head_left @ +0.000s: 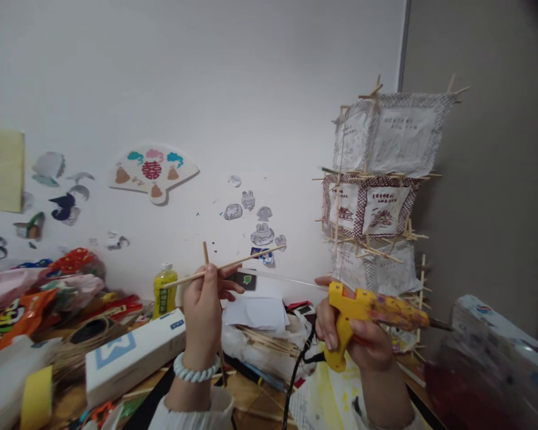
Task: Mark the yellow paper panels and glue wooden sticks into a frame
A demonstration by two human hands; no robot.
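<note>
Cartoon stickers (pixel 262 234) and a drink bottle (pixel 165 291) suggest a home. The hot-glue gun (pixel 363 306), twine (pixel 74 358) and paper-and-stick tower (pixel 384 208) mark a craft corner.

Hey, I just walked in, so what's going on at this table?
At a cluttered table, someone holds two crossed wooden sticks in the left hand. The right hand grips a yellow glue gun, its tip pointing right, away from the sticks. A tiered paper-and-stick tower stands on the right, behind the glue gun.

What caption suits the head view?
Left hand holds crossed sticks; right hand grips a glue gun near a tiered model.
</note>
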